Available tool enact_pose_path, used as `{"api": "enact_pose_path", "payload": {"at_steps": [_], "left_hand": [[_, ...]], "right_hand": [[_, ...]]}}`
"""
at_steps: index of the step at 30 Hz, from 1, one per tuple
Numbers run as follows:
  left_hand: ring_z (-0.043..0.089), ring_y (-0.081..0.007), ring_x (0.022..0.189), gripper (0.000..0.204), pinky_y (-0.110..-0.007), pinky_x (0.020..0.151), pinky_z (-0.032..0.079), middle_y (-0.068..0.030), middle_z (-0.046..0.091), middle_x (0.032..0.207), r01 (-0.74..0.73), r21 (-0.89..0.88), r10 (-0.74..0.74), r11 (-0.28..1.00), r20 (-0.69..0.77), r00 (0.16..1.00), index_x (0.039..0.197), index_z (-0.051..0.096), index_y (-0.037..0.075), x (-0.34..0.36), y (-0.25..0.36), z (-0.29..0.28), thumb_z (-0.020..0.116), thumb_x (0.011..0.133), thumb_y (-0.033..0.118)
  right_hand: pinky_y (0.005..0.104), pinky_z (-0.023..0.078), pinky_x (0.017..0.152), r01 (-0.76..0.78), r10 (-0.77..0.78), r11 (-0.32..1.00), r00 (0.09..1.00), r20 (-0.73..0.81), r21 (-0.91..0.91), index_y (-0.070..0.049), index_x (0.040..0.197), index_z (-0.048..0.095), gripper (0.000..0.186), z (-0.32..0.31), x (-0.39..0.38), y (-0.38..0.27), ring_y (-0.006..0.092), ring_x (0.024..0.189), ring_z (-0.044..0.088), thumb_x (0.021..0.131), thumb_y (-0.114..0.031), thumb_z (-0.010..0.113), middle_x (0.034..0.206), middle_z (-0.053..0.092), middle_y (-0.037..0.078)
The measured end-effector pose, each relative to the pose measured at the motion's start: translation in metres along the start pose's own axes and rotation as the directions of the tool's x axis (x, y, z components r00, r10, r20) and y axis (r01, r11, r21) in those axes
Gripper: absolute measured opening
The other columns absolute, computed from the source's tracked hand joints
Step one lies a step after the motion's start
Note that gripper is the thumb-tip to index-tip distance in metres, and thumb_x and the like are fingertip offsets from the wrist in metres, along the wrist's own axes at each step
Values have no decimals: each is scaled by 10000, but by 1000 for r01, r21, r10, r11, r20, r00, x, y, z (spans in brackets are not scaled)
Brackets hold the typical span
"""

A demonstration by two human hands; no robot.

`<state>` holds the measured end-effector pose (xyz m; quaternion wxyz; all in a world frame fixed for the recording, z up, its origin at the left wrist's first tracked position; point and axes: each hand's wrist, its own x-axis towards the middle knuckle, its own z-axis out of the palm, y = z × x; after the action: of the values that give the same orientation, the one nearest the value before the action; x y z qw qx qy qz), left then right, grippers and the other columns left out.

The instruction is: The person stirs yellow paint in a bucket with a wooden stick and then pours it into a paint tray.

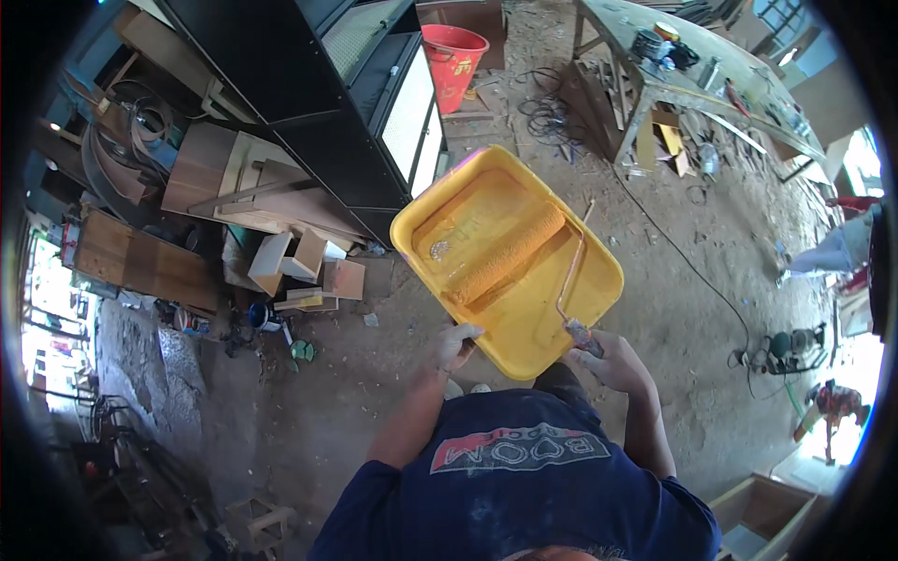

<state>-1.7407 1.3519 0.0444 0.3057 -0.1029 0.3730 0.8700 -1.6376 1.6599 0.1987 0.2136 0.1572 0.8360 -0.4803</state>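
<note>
A yellow paint tray (538, 341) is held out in front of my body, tilted in the view. My left hand (456, 346) is closed on its near left edge, thumb over the rim. Across the inside of the tray lies a paint roller (514, 251) with an orange-yellow sleeve, its bent wire frame running down to the handle. My right hand (610, 362) is closed round that handle at the tray's near right corner. Whether its hidden fingers also press on the tray I cannot tell. Yellow-orange paint coats the tray floor.
A tall black cabinet (318, 140) stands just beyond the tray to the left, a red bucket (455, 65) behind it. Wood offcuts (299, 262) lie at left. A cluttered workbench (692, 84) stands far right. A cable (687, 248) crosses the floor. Another person (847, 248) is at the right edge.
</note>
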Motion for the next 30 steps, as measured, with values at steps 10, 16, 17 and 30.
{"api": "enact_pose_path", "payload": {"at_steps": [10, 16, 17, 30], "left_hand": [[625, -309, 1267, 667, -442, 1086, 520, -147, 617, 1404, -107, 66, 114, 992, -115, 987, 1467, 482, -5, 171, 27, 116, 591, 813, -68], [634, -268, 1247, 567, -418, 1068, 524, -130, 658, 1333, 5, -35, -15, 999, -290, 957, 1399, 561, 3, 298, 28, 134, 610, 835, -22], [634, -268, 1247, 567, -418, 1068, 524, -130, 658, 1333, 2, -37, -13, 999, -289, 957, 1399, 561, 3, 315, 31, 137, 610, 835, -22], [602, -317, 1302, 702, -436, 1130, 496, -175, 603, 1400, 60, -133, -62, 989, -12, 998, 1481, 469, 12, 613, 161, 194, 584, 792, -48]], "right_hand": [[406, 507, 737, 130, -127, 991, 989, 81, -31, -31, 1142, 700, 435, -164, 183, 20, 283, 739, 630, 925, -401, 764, 819, 674, 174], [394, 503, 721, 47, -30, 996, 981, 191, -82, -38, 1149, 700, 432, -258, 289, 6, 244, 724, 612, 928, -404, 764, 798, 658, 152], [391, 501, 714, 33, -18, 997, 980, 196, -73, -42, 1159, 697, 437, -268, 303, 1, 228, 719, 608, 930, -407, 765, 784, 647, 143], [411, 560, 698, 209, -217, 909, 976, 19, -361, -45, 1008, 767, 411, -426, 568, -85, 292, 765, 736, 914, -446, 776, 811, 723, 155]]}}
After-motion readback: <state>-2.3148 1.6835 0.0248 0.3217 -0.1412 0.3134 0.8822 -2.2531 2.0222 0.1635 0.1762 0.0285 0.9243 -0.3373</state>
